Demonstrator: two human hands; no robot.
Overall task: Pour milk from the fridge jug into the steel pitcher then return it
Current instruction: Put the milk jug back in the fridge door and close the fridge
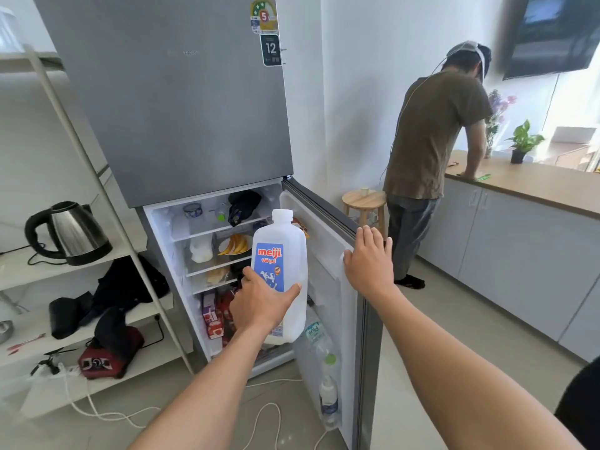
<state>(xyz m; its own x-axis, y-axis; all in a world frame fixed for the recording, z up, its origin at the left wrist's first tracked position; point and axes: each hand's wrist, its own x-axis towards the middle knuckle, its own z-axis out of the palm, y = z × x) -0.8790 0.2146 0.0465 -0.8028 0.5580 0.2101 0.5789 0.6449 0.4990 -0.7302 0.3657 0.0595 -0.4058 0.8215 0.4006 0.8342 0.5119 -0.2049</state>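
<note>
A translucent white milk jug (282, 251) with a blue label and white cap is upright in front of the open lower fridge compartment (207, 254). My left hand (259, 303) grips the jug's lower body, thumb across the front. My right hand (368, 258) rests on the top edge of the open fridge door (328, 254), fingers straight. The jug looks nearly empty, with a little milk at its base. No steel pitcher is in view.
Fridge shelves hold cartons (212, 316), bananas and containers; bottles (328, 401) stand in the door rack. A shelf unit at left carries a kettle (73, 232) and bags. Cables lie on the floor. A person (431, 157) leans on the wooden counter (526, 183) at right, near a stool (365, 203).
</note>
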